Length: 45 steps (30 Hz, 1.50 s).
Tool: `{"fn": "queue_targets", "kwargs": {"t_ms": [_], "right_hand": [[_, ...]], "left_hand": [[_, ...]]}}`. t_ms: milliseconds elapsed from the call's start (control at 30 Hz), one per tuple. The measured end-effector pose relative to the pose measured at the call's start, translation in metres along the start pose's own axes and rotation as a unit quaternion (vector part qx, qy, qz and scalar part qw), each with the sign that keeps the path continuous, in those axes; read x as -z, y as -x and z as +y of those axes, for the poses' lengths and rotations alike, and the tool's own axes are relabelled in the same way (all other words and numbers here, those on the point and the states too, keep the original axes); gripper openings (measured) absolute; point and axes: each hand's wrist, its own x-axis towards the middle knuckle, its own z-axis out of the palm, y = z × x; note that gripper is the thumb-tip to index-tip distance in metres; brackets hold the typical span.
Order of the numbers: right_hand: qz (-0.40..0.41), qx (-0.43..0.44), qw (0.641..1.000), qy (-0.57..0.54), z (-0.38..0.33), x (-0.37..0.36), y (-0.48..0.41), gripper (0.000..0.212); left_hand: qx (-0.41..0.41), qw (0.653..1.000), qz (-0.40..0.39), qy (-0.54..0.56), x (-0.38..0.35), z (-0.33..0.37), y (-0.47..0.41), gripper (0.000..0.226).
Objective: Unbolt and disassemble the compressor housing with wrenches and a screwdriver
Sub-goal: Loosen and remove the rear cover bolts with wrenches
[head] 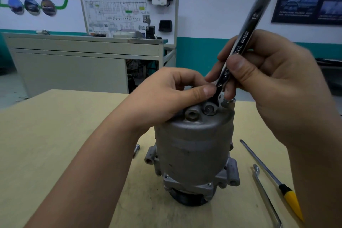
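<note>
A grey metal compressor housing (194, 146) stands upright on the wooden table (55, 144). My right hand (268, 83) grips the shaft of a chrome open-ended wrench (248, 29), which stands steeply tilted. Its lower jaw sits at a bolt (209, 109) on the housing's top. My left hand (166, 94) rests on the top of the housing, its thumb and fingers pinching the wrench's lower end just above the bolt. A round port (192, 114) shows beside the bolt.
A yellow-handled screwdriver (273, 179) and a bent metal rod tool (266, 196) lie on the table at the right. One loose bolt (136, 150) lies left of the housing. A grey cabinet (74, 65) and a training board (129, 9) stand behind the table.
</note>
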Motion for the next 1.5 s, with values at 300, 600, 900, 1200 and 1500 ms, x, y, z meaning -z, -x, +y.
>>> {"fn": "queue_targets", "kwargs": {"t_ms": [300, 600, 900, 1200, 1500], "right_hand": [[0.048, -0.026, 0.998, -0.044, 0.009, -0.006, -0.003, 0.015], [0.022, -0.069, 0.986, -0.153, 0.019, -0.004, -0.003, 0.019], [0.054, -0.138, 0.971, -0.187, 0.057, 0.002, -0.005, 0.053], [0.141, -0.112, 0.962, -0.205, 0.075, -0.022, 0.003, 0.055], [0.155, -0.125, 0.956, -0.217, 0.08, -0.022, 0.003, 0.061]], "left_hand": [[-0.043, 0.998, -0.032, 0.017, 0.006, 0.004, -0.006, 0.021], [-0.042, 0.985, -0.134, 0.099, 0.005, 0.006, -0.024, 0.02], [-0.049, 0.986, -0.091, 0.13, 0.002, 0.0, -0.022, 0.018], [-0.071, 0.982, -0.061, 0.162, 0.004, -0.003, -0.017, 0.017], [-0.093, 0.986, -0.052, 0.124, -0.001, 0.002, -0.013, 0.005]]}}
